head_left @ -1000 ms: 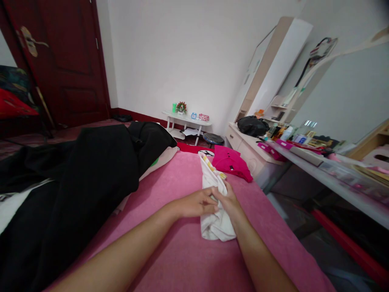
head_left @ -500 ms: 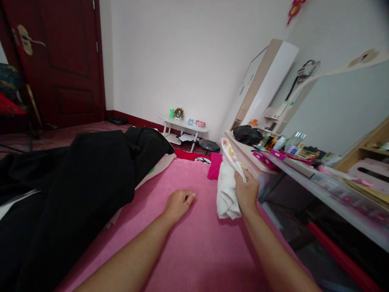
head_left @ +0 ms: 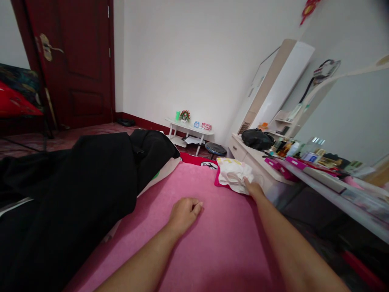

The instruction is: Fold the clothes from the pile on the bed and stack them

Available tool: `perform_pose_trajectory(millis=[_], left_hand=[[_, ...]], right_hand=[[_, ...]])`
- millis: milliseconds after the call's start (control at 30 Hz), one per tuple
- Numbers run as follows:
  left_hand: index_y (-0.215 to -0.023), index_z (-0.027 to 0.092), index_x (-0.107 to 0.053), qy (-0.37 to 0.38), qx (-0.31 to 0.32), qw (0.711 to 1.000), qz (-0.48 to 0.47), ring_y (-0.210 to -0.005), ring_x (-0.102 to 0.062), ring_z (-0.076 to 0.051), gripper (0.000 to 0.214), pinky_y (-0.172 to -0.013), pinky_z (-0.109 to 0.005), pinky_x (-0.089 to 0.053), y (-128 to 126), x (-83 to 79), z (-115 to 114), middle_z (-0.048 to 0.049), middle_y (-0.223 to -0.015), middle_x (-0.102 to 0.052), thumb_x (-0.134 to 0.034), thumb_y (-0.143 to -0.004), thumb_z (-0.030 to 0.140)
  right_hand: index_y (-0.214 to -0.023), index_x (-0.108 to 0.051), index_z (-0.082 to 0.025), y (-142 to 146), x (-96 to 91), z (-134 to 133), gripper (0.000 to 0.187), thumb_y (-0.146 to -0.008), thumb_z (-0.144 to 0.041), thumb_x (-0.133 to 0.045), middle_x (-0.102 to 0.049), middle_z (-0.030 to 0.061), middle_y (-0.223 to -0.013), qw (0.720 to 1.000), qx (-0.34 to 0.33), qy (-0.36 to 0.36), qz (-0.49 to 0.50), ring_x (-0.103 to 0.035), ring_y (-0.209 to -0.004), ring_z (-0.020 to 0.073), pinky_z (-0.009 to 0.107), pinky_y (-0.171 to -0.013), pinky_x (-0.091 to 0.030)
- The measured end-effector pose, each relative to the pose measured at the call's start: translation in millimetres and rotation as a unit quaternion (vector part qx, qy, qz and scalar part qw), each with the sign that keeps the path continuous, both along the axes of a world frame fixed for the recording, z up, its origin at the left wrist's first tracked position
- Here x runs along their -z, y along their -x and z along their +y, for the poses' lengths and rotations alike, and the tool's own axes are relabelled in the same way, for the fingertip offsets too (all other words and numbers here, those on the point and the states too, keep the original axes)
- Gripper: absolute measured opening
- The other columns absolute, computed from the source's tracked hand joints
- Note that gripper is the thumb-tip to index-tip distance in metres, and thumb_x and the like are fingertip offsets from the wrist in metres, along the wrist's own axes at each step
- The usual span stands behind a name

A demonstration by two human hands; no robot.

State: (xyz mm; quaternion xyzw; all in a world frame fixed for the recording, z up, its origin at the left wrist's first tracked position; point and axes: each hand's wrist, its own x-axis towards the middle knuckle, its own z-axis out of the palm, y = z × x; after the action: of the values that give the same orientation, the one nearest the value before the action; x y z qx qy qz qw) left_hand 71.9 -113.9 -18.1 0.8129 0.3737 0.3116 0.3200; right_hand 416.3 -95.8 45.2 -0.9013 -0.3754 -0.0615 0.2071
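Observation:
My right hand (head_left: 254, 189) is at the right edge of the bed, gripping the near right corner of a white folded cloth (head_left: 234, 173) with yellow print. Most of its fingers are hidden by the cloth. The white cloth lies on top of a bright pink cloth (head_left: 217, 178), which shows along the left and near edges. My left hand (head_left: 185, 214) rests on the pink bed cover (head_left: 209, 239) with its fingers curled in and nothing visible in them. To its left is a large heap of black fabric (head_left: 106, 174).
Along the right side stand a dresser (head_left: 240, 152) with a black bag (head_left: 257, 139), bottles and pink boxes, and a mirror (head_left: 352, 105). Beyond the bed are a low white table (head_left: 190, 129) and a round stool (head_left: 215, 149). A dark red door (head_left: 73, 65) is at the back left.
The white cloth went from hanging in my right hand to lying flat on the bright pink cloth. My left hand stays curled on the bed. The view has turned slightly left.

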Motion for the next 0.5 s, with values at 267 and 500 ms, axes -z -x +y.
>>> perform_pose_trajectory(millis=[267,500], left_hand=[[-0.061,0.017,-0.057,0.002,-0.005,1.0,0.011,-0.057,-0.049,-0.011,0.036,-0.054,-0.025,-0.023,0,-3.8,-1,0.0007,-0.062,-0.059,-0.042,-0.089,0.035],[-0.061,0.017,-0.057,-0.008,-0.009,1.0,0.016,-0.057,-0.05,-0.011,0.035,-0.053,-0.024,-0.022,0,-3.4,-2,0.0004,-0.062,-0.06,-0.043,-0.088,0.034]], right_hand=[[-0.114,-0.062,-0.003,0,11.9,-25,0.052,-0.087,-0.036,-0.032,-0.062,0.0275,-0.105,0.98,0.186,-0.057,0.038,-0.062,-0.095,0.0355,0.04,-0.068,-0.049],[-0.139,-0.037,-0.024,24,7.6,-25,0.05,-0.092,-0.037,-0.028,-0.03,0.0083,-0.149,0.98,0.043,-0.111,-0.159,-0.025,-0.136,0.0242,0.044,-0.109,-0.02]])
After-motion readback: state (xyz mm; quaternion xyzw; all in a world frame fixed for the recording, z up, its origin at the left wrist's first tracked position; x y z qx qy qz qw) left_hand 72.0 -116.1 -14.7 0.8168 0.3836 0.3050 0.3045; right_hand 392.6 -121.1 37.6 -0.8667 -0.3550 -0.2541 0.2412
